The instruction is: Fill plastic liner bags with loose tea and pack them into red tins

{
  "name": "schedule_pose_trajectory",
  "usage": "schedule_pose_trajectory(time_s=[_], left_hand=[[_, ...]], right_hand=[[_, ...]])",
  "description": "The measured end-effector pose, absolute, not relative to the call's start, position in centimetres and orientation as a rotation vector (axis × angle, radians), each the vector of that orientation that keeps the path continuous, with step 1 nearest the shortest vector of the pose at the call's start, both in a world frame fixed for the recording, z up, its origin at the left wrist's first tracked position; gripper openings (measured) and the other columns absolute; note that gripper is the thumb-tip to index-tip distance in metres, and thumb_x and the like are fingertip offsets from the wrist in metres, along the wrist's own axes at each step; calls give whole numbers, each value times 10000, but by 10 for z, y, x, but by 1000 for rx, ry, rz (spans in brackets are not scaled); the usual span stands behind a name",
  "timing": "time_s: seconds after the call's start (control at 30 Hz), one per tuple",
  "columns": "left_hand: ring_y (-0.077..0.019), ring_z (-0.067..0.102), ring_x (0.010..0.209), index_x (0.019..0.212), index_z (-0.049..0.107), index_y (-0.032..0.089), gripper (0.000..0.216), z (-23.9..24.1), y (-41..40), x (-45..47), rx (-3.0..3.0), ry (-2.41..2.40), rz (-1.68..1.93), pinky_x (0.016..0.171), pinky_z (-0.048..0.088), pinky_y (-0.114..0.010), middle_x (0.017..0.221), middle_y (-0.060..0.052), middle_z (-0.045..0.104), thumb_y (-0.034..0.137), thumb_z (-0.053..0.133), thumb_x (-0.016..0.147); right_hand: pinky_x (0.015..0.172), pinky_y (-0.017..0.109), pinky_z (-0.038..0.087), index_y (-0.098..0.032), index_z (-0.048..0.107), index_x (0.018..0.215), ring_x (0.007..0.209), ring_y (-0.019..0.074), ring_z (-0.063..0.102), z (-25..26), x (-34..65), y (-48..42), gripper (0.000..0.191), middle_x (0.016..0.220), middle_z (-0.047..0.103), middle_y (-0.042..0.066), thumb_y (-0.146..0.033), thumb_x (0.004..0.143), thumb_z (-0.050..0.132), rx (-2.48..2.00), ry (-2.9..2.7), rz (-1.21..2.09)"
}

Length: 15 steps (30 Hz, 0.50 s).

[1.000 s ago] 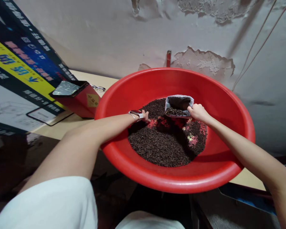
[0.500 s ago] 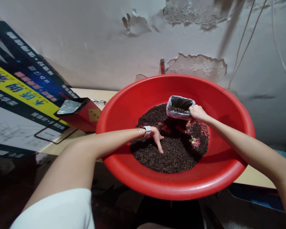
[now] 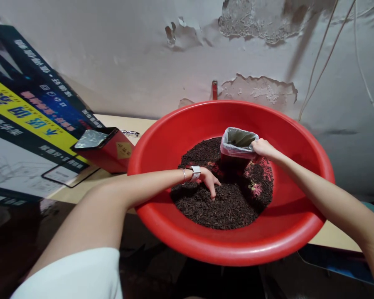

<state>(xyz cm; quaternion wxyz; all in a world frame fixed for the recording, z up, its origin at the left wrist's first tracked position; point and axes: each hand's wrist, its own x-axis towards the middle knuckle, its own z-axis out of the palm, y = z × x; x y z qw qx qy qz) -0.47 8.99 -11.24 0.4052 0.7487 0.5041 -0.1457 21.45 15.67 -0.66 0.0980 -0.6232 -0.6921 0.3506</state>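
Note:
A wide red plastic basin (image 3: 230, 256) holds a layer of dark, slender grains (image 3: 220, 214) that look like tea leaves or seeds. My left hand (image 3: 209, 182), with a watch and bracelet on the wrist, reaches over the basin's left side. Its fingers are spread, and the tips touch or sink into the grains. At the right, my right hand (image 3: 263, 148) grips the rim of a plastic-lined box (image 3: 237, 150). The box stands nearly upright over the grains; its inside is dark, and its lower part is in shadow.
Left of the basin stands a red tin (image 3: 107, 151) with a thin wire handle, beside eyeglasses (image 3: 131, 133) on the pale table (image 3: 127, 123). A large printed carton (image 3: 34, 124) leans further left. Behind is a peeling wall (image 3: 127, 62) with hanging cords (image 3: 318, 70) at right.
The box in my right hand has tipped more upright, and the dark grains seen in its mouth no longer show. My left fingers have curled slightly and shifted a little to the right.

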Motion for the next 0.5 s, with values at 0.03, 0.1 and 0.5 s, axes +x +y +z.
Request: schedule_pose_trajectory(time_s=[0.03, 0.1, 0.5], left_hand=[[-312, 651, 1085, 1084, 720, 238, 729, -102, 92, -2, 1876, 1201, -414, 908, 535, -363, 1094, -28, 751, 480, 812, 403], [-309, 635, 1082, 1033, 716, 225, 573, -74, 96, 1, 1908, 1074, -366, 939, 500, -370, 1054, -23, 741, 466, 746, 515], [-256, 560, 1178, 1276, 520, 161, 568, 7, 92, -3, 2230, 1472, 1017, 1041, 430, -393, 1269, -107, 597, 367, 710, 782]], right_hand=[[618, 286, 539, -88, 696, 872, 547, 237, 681, -8, 216, 159, 381, 468, 601, 86, -187, 928, 332, -1860, -2113, 953], [637, 281, 538, -105, 704, 844, 572, 237, 697, -10, 217, 163, 398, 491, 624, 95, -197, 931, 326, -1895, -2183, 863], [694, 235, 535, -142, 647, 698, 607, 193, 704, -11, 195, 131, 413, 579, 690, 107, -235, 944, 330, -1755, -2334, 851]])
